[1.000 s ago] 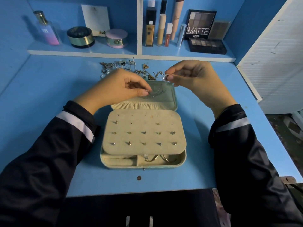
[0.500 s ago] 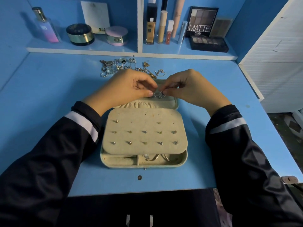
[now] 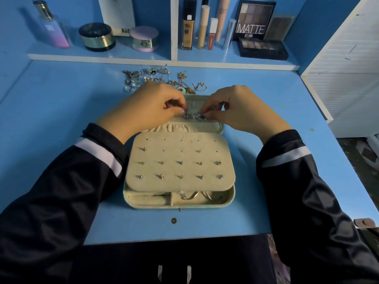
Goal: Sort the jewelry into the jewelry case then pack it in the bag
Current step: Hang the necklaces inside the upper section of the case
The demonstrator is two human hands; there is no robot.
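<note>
Sorting is standing partway: studs are filling the lower rows of the panel [image 3: 174,154] in the open jewelry case [image 3: 131,203], left hand [image 3: 149,108] and right hand [image 3: 241,111] are pinching a silver piece [image 3: 193,116] over the lid pocket, and a loose pile [image 3: 158,78] is waiting just behind, with no bag showing.

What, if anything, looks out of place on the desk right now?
A small round piece lies alone on the desk in front of the jewelry case, apart from the unsorted jewelry heap behind it.
</note>
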